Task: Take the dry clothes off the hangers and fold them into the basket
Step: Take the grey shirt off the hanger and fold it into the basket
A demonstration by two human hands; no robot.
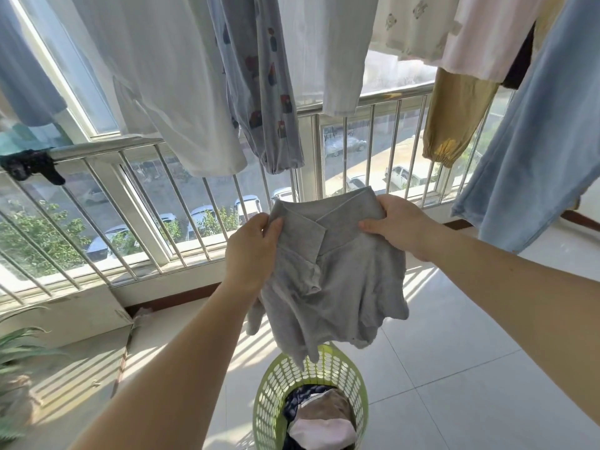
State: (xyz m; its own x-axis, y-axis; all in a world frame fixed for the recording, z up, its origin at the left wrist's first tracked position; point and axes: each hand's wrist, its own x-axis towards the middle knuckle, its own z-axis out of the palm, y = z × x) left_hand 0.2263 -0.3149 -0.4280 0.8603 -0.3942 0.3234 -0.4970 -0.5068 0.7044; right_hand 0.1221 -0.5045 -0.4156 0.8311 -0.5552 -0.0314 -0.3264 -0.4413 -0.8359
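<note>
Now the left hand (251, 246) and right hand (401, 222) are each pinching a top corner of the soft grey knit garment (328, 287), which is hanging lengthwise, its hem dangling directly above the green perforated plastic basket (271, 397) at the frame's bottom centre.

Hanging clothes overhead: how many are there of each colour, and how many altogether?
Counting only pieces that show clearly:
White: 2
Plain blue: 2
Blue-grey with a print: 1
Cream with a print: 1
Pink: 1
Mustard: 1
Total: 8
A dark piece behind the pink one is too hidden to count.
</note>
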